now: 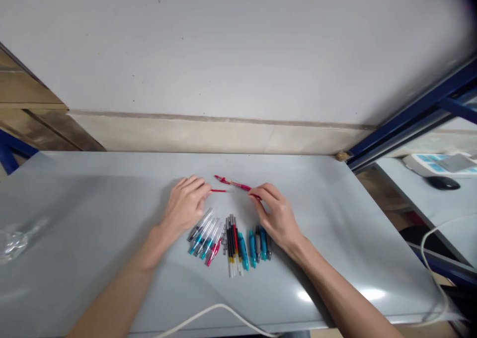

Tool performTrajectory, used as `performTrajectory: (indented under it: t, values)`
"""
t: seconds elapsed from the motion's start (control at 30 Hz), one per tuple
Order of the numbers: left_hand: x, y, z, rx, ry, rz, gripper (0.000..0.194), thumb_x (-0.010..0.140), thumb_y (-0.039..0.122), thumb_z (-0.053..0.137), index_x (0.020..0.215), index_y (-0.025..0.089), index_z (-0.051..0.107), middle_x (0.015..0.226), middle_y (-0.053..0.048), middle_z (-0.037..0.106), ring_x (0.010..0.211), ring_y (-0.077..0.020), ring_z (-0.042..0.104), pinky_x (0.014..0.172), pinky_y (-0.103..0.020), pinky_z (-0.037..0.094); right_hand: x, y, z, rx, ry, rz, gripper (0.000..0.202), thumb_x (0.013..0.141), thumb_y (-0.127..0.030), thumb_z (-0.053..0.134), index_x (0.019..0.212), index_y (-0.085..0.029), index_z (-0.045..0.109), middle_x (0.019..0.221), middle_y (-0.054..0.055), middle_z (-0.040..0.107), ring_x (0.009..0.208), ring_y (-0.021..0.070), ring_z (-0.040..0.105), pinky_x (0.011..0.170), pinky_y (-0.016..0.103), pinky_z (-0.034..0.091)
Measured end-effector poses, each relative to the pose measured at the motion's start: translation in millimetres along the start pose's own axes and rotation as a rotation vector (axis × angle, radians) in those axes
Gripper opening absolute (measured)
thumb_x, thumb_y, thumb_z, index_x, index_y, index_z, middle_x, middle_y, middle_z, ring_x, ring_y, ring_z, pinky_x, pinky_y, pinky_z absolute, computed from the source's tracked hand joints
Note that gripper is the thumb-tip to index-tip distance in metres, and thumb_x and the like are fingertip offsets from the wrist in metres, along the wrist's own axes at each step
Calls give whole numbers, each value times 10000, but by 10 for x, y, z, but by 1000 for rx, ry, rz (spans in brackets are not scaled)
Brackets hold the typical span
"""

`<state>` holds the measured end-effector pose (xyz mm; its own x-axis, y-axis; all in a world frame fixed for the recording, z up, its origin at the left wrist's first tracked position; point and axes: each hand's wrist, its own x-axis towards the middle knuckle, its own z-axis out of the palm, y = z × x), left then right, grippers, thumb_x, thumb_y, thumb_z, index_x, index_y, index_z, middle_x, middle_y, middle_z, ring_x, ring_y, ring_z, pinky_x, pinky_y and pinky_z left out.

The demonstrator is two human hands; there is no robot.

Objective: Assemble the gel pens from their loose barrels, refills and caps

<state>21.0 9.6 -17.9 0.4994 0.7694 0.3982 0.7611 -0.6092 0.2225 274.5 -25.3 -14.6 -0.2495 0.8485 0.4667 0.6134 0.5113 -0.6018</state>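
My left hand [188,201] is closed, pinching a thin red pen refill [218,191] that points right toward my other hand. My right hand [276,213] has its fingertips closed on a red pen barrel [255,196], partly hidden by the fingers. Just beyond, red pen parts [222,180] lie in a slanting line on the table. Nearer me are clear pen tubes [204,231] with grey, blue and red ends. Beside them lie several black and red refills [231,243]. Blue and grey pen barrels [253,248] rest below my right hand.
The grey table [93,199] meets a tiled wall at the back. Crumpled clear plastic [15,243] lies at the left edge. A white cable [219,306] curves along the front edge. On a side table at right are a black mouse [442,183] and a white device [421,164].
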Motion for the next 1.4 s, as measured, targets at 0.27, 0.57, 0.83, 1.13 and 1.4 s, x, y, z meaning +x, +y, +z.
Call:
performTrajectory:
  t: [0.27,0.57,0.83,1.13,1.4]
  values:
    - [11,22,96,-130,74,-144,226,996,182,459,796,198,561,805,-26,599,800,-198,518,758,-324,399,-75,-213,75,113,-326,-218,201,1033,-200,486,1055,-179,685,937,87,636,864,207,578,793,360,508]
    - [1,2,111,-135,96,-130,213,988,180,467,814,193,590,813,-32,620,814,-202,536,753,-322,410,-133,-340,138,57,-520,-353,277,1045,-140,429,1186,-166,666,991,94,628,932,213,527,811,332,494]
    - [2,30,112,-125,94,-126,211,974,166,486,798,194,599,792,-30,618,810,-200,538,741,-323,416,-111,-329,132,59,-523,-390,225,1051,-197,463,973,-165,672,920,66,651,864,191,523,810,341,448]
    - [7,55,94,-106,77,-118,182,973,163,497,833,193,608,811,-27,635,833,-208,551,754,-332,415,-149,-344,141,-37,-532,-444,238,1037,-136,464,993,-180,694,966,61,696,967,210,509,843,358,383]
    - [14,68,78,-81,58,-115,185,971,164,497,822,193,601,818,-29,647,839,-213,561,742,-336,405,-149,-355,136,-84,-514,-466,244,1040,-144,457,1015,-187,697,980,67,700,968,220,520,842,363,390]
